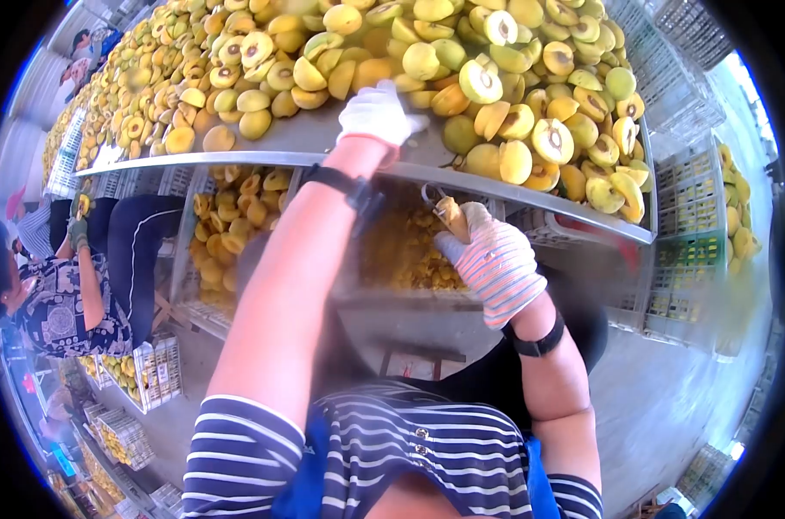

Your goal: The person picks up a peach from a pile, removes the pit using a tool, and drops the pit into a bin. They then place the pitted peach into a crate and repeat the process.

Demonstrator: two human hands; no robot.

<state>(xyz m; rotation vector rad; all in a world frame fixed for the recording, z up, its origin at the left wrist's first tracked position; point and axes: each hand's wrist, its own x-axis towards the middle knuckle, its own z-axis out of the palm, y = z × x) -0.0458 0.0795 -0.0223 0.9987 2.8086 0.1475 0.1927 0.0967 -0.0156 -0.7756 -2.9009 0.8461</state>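
My left hand (377, 112), in a white glove, reaches onto the metal table (306, 138), fingers resting on the bare surface beside the piled yellow peach halves (496, 95); whether it grips a fruit is hidden. My right hand (494, 259), in a striped glove, is below the table's front edge, closed on a small pitting tool (449, 212) with a wooden handle and a metal loop. Below the tool, a crate of yellow fruit pieces (401, 251) sits under the table.
A person in a patterned shirt (51, 303) works at the left. White plastic crates with fruit (142, 372) stand on the floor at the left. Stacked crates (691, 216) line the right. More fruit fills a crate (228, 225) under the table.
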